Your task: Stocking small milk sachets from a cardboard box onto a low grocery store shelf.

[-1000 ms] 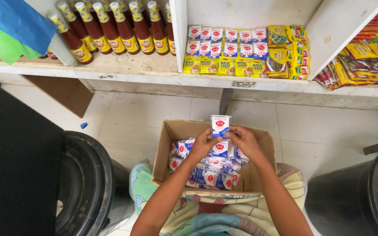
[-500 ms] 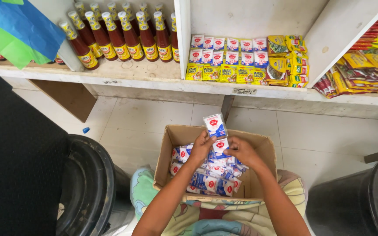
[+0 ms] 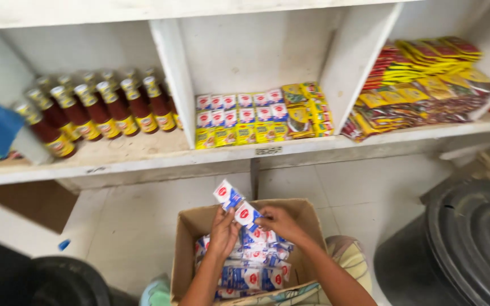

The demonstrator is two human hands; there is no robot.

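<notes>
Fingers of the left hand (image 3: 222,231) close around a small white, blue and red sachet (image 3: 227,194) that tilts up toward 11 o'clock above a cardboard box (image 3: 190,249). Fingers of the right hand (image 3: 277,221) pinch a second sachet (image 3: 246,216) at its right edge, the two packets just beside each other. Both forearms rise from 6 o'clock, wrists meeting over the box's far rim. More sachets fill the box beneath the hands. At 12 o'clock a white shelf (image 3: 143,161) carries sauce bottles (image 3: 94,113), rows of small packets (image 3: 256,119) and, at 2 o'clock, stacked red and yellow packs (image 3: 421,85). Bare tiled floor (image 3: 143,221) lies between box and shelf edge. Dark bins (image 3: 472,243) flank the box on either side.
</notes>
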